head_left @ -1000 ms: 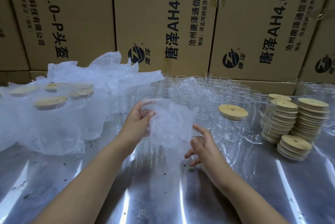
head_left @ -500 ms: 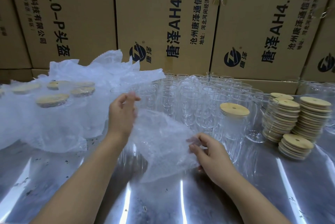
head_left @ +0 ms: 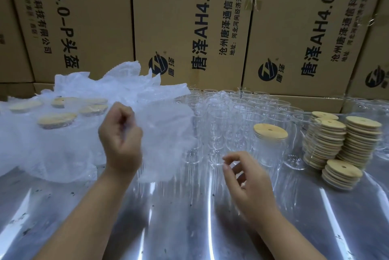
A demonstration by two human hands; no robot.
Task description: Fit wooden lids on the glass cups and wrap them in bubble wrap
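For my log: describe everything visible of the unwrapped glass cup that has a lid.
The lidded cup is clear glass, upright on the shiny table, among bare cups. Its round wooden lid, with a small hole, sits flat on the rim. Nothing grips it; lid stacks stand to its right.

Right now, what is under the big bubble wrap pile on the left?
Several round wooden lids show through the bubble wrap pile. What they sit on, most likely cups, is covered and cannot be made out. The left hand holds a loose sheet beside it.
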